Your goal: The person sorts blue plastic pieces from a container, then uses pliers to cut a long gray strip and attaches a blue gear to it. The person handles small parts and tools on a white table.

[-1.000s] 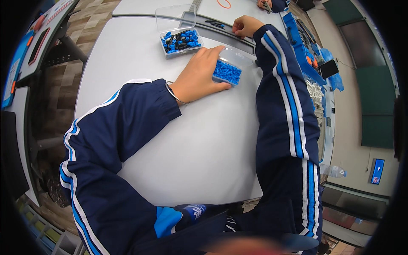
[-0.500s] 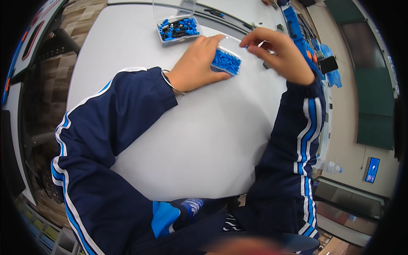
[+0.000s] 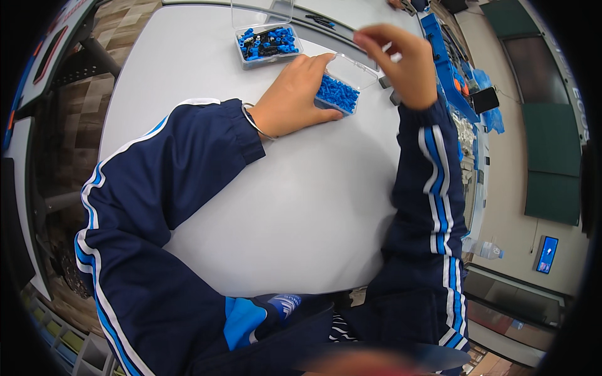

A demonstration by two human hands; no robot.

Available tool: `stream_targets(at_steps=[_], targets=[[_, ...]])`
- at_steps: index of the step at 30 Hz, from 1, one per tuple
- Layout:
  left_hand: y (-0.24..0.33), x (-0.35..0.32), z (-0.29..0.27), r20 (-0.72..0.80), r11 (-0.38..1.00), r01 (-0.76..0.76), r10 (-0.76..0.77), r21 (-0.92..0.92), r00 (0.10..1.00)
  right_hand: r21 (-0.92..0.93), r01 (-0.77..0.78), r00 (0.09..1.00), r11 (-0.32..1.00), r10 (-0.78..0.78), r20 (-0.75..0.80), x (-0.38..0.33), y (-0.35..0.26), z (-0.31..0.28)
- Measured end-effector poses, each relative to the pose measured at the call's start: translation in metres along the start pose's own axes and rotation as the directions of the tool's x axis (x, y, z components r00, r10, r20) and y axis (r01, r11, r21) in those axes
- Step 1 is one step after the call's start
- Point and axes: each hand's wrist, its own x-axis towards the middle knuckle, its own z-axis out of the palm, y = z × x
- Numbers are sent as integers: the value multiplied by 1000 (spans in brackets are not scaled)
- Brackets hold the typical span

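My left hand grips a small clear plastic box from its left side, thumb along the near edge and fingers at the far edge. Small blue pegs fill it. Its transparent hinged lid stands open on the far right side. My right hand is raised beyond the box to the right, thumb and fingertips pinched together. What lies between those fingertips, if anything, is too small and blurred to tell.
A second open clear box of blue and black connector pieces stands behind my left hand. Dark thin parts lie farther back. Small grey pieces sit below my right wrist. A blue tray is at the right edge of the white table.
My right hand has moved up and away from the box; a blue bit showed at its fingertips before. The box in my left hand has shifted slightly right, and its lid shows more plainly.
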Motion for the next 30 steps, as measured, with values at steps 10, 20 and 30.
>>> stream_targets(at_steps=[10,20,30], targets=[[0,0,-1,-1,1000,-20,20,-11,1000,-285,-173,982,943,188,24,44,118,88],[2,1,-2,-13,999,-37,37,18,999,-164,-170,985,972,172,0,39,118,80],[0,-1,0,-11,1000,-6,6,-12,1000,-26,-67,997,997,68,34,-33,-25,-3]])
